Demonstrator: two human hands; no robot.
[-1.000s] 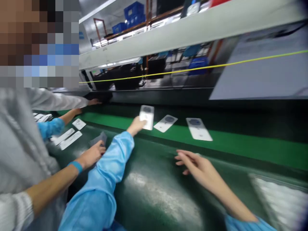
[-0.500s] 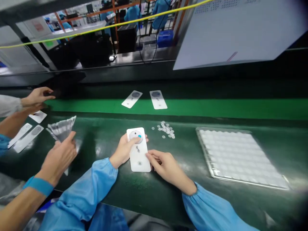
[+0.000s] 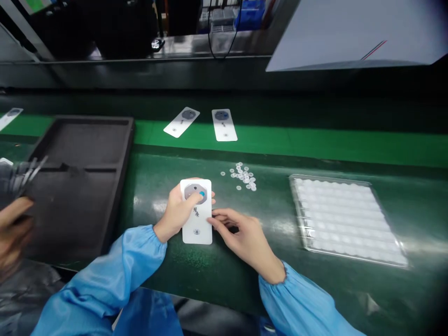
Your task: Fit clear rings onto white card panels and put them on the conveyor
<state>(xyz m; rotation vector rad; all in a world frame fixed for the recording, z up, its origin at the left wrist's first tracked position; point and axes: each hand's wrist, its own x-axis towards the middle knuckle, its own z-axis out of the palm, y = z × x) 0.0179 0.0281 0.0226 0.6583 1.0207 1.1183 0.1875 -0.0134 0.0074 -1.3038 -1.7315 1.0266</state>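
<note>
My left hand is closed round a white phone-shaped panel, its thumb lying across the grey round patch near the top. A small blue dot shows beside the thumb tip, with dark printed characters lower down. At the panel's right edge, the thumb and forefinger of my right hand pinch the side; its other fingers are curled. Just beyond the hands lies a loose pile of small clear discs. Two similar white panels, one tilted and one nearly straight, rest on the bright green strip.
A clear tray of white round pieces lies on the right. At left stands a large black tray, with a co-worker's blurred hand holding thin strips over it. A white sheet hangs at upper right.
The view has tipped down and shifted. A black tray now lies at left, where a co-worker's hands and panels were. My hands keep their hold on the panel, which stands slightly straighter.
</note>
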